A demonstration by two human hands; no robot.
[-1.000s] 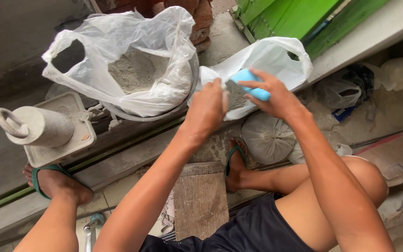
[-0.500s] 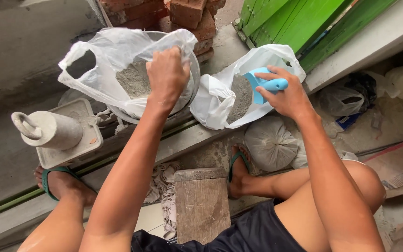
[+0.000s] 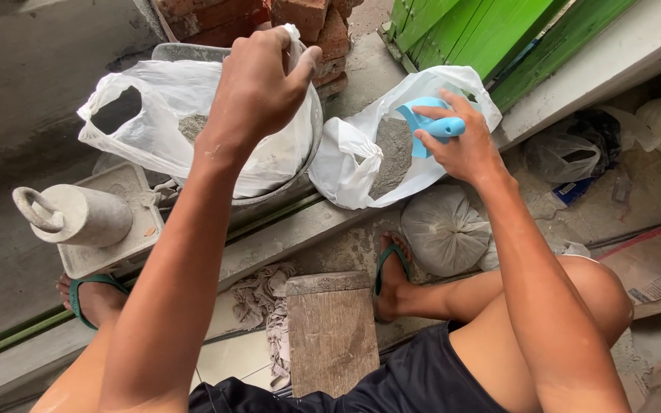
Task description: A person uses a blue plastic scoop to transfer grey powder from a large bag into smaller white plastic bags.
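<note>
Left hand [image 3: 258,84] now sits over the far rim of the plastic bag [image 3: 154,130] that lines the metal pan [image 3: 311,164]; a second ago it was beside the right hand at the other bag, and half a second ago it was just arriving over this one. Its fingers are clenched on a fold of the bag's upper edge, thumb pressed against it. Judgement: the hand has gone from steadying the right-side bag to holding this one open or up.

Right hand [image 3: 464,145] has stayed at the smaller white bag [image 3: 361,164], right of the pan, fingers wrapped round the handle of the blue scoop [image 3: 422,122]. The scoop's bowl is down inside the bag mouth, against the grey powder [image 3: 395,153].

Grey powder also shows in the left bag, mostly behind the forearm.

Hard to make out:
- Whether the scoop is loaded; its bowl is partly hidden by the bag's edge.
- The left fingertips, tucked behind the plastic.
- The pan's near rim, covered by the bag.

Near left, a grey cylindrical weight [image 3: 78,214] lies on a square tray [image 3: 128,248]. A wooden block [image 3: 330,329] lies between the sandalled feet.
</note>
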